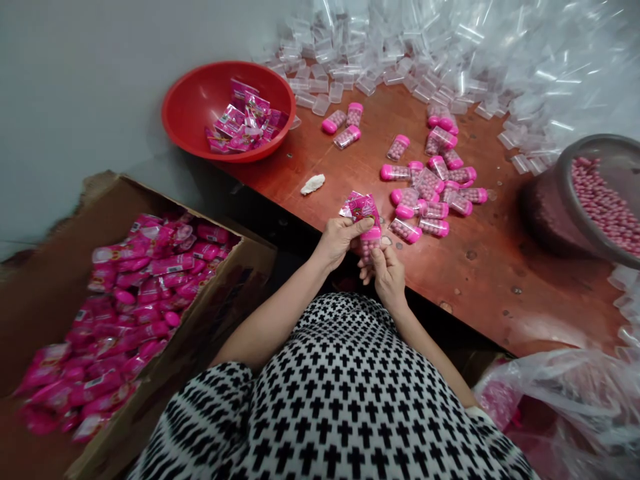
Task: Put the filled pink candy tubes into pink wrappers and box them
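Note:
My left hand [340,239] is closed on a pink printed sleeve label [361,207] at the top of a small clear candy tube with a pink cap [371,235]. My right hand [387,270] pinches the lower end of the same tube from below. Both hands meet at the near edge of the brown wooden table [480,267]. Just beyond them lies a pile of several filled pink-capped tubes [433,187].
A red bowl [193,110] of pink labels sits at the table's far left. Several empty clear tubes [400,53] heap along the back. A tub of pink candy balls [600,200] stands right. A cardboard box [55,293] of wrapped tubes is left; plastic bag [560,393] lower right.

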The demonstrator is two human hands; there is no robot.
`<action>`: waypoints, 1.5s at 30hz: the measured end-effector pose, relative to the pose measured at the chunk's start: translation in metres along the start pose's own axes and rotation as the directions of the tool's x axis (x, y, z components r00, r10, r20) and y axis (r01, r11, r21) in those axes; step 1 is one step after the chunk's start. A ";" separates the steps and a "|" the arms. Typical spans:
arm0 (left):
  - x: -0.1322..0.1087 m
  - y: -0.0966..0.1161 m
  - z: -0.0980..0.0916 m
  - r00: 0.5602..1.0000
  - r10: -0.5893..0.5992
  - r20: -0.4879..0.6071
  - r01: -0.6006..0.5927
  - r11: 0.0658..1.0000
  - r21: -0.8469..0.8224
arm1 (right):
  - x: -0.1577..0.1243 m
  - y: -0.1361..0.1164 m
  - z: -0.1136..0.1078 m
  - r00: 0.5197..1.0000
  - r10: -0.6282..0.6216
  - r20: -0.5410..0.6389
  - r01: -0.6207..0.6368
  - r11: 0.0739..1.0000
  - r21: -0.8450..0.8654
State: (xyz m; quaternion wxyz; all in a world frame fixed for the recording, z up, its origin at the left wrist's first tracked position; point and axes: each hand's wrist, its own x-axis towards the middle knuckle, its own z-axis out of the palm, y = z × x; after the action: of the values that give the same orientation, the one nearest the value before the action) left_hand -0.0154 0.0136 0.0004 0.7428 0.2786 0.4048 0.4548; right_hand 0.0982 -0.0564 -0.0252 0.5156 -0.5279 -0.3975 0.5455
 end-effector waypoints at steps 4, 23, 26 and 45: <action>-0.005 -0.008 0.002 0.997 0.001 0.071 0.000 1.000 -0.015 | 0.002 -0.002 -0.001 1.000 0.003 0.021 -0.004 1.000 0.019; -0.008 -0.013 0.006 0.999 -0.004 0.047 0.005 0.999 -0.037 | 0.001 -0.003 -0.002 0.999 0.046 0.029 -0.047 0.997 0.060; -0.008 -0.015 0.005 0.999 0.022 0.044 -0.023 1.000 0.014 | 0.001 -0.006 -0.001 0.999 0.052 -0.012 -0.051 0.998 0.048; -0.019 -0.019 0.017 0.999 0.009 -0.036 -0.013 0.995 -0.098 | 0.000 -0.005 -0.001 0.985 -0.134 -0.107 0.110 0.972 -0.206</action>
State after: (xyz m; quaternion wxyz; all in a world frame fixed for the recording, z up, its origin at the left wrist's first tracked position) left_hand 0.0028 -0.0124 0.0004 0.7456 0.2359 0.3937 0.4831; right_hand 0.0995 -0.0558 -0.0204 0.5157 -0.5830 -0.4502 0.4376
